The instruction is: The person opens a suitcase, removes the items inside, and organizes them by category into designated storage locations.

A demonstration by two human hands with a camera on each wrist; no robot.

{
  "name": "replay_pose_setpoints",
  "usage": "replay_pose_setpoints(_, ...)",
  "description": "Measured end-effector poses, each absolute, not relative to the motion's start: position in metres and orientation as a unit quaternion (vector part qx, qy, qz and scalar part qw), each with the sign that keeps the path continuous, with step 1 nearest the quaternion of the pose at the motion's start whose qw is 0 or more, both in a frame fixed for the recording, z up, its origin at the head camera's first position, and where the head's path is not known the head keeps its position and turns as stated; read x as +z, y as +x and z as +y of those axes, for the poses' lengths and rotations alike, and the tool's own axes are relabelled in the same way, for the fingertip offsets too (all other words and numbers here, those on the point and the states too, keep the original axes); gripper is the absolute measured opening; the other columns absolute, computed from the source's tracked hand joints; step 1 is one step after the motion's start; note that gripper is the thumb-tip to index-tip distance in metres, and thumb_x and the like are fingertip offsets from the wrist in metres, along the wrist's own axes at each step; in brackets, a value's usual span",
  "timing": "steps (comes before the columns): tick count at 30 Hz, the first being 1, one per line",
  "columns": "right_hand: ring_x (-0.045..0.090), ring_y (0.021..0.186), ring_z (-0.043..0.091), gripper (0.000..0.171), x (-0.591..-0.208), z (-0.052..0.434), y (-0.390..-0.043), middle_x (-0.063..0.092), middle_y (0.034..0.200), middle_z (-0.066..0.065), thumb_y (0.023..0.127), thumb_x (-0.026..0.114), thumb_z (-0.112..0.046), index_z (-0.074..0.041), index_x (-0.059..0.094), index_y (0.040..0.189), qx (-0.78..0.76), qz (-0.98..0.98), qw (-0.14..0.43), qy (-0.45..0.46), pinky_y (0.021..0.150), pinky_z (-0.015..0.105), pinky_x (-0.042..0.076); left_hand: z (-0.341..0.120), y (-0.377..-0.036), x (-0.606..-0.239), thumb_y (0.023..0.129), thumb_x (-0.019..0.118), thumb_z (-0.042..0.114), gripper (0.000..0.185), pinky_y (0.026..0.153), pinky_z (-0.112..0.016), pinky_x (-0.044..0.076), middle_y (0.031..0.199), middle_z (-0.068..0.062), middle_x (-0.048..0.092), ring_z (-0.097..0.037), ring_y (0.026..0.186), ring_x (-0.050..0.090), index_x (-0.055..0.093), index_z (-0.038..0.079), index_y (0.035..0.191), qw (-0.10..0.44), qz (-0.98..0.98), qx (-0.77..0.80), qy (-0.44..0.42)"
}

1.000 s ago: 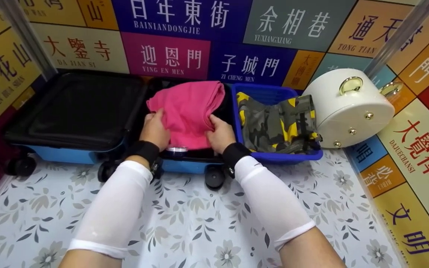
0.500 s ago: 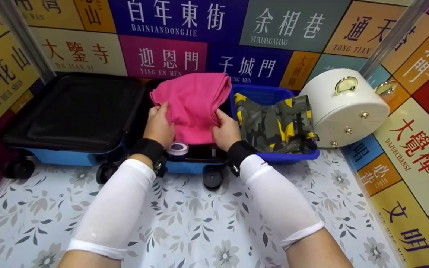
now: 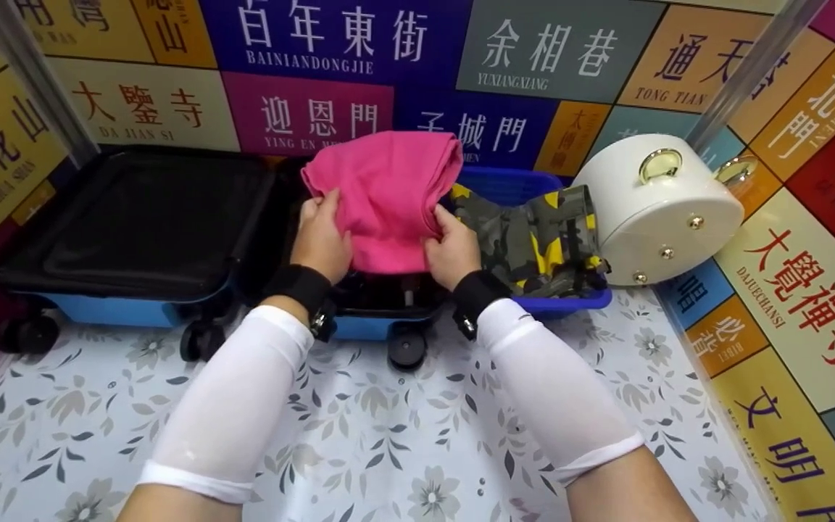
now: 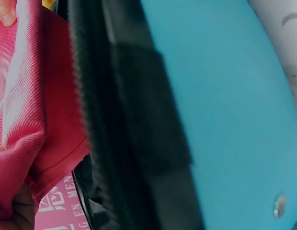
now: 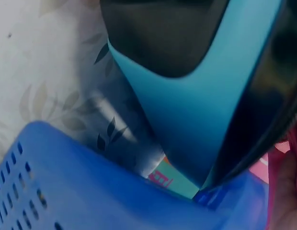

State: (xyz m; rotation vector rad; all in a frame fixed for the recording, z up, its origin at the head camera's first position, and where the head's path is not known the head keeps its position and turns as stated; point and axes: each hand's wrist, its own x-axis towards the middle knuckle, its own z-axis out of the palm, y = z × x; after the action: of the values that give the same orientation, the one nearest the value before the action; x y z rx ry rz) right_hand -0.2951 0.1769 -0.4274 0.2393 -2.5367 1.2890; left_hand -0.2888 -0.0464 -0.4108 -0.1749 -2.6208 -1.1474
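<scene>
A folded pink garment (image 3: pixel 388 196) is held up over the right half of an open blue suitcase (image 3: pixel 135 308). My left hand (image 3: pixel 322 238) grips its left edge and my right hand (image 3: pixel 451 245) grips its right edge. Pink ribbed cloth (image 4: pixel 24 120) fills the left of the left wrist view, beside the suitcase's black zip rim and blue shell (image 4: pixel 234 96). In the right wrist view the suitcase shell (image 5: pixel 196 115) sits against the blue basket (image 5: pixel 91 191), with a strip of pink at the right edge.
A blue basket (image 3: pixel 512 185) right of the suitcase holds a camouflage garment (image 3: pixel 533 239). A round white case (image 3: pixel 653 210) with gold rings leans against the right wall. The suitcase's black left half (image 3: pixel 135 217) lies open. Colourful sign panels enclose a floral floor (image 3: pixel 388 435).
Both hands have lifted the pink garment up and away from the suitcase bottom. The small round tin at the suitcase's front edge is no longer in sight.
</scene>
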Motion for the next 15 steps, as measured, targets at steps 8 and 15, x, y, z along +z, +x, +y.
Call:
replay_pose_setpoints(8, 0.056, 0.143, 0.025, 0.064, -0.415, 0.2, -0.288, 0.059, 0.151, 0.015, 0.091, 0.058, 0.005, -0.002, 0.052, 0.154, 0.469, -0.862, 0.174, 0.083, 0.12, 0.034, 0.044, -0.023, -0.288, -0.401, 0.095, 0.066, 0.003, 0.069, 0.125, -0.04, 0.036, 0.154, -0.029, 0.043, -0.041, 0.145, 0.046, 0.043, 0.004, 0.16, 0.157, -0.892, -0.416, -0.082)
replay_pose_setpoints(15, 0.056, 0.143, 0.027, 0.063, -0.403, 0.233, -0.279, 0.059, 0.15, 0.018, 0.091, 0.058, 0.007, -0.001, 0.052, 0.153, 0.47, -0.855, 0.202, 0.082, 0.12, 0.035, 0.045, 0.009, -0.286, -0.39, 0.095, 0.066, 0.004, 0.069, 0.125, -0.039, 0.037, 0.154, -0.028, 0.043, -0.039, 0.145, 0.047, 0.043, 0.006, 0.16, 0.162, -0.886, -0.424, -0.098)
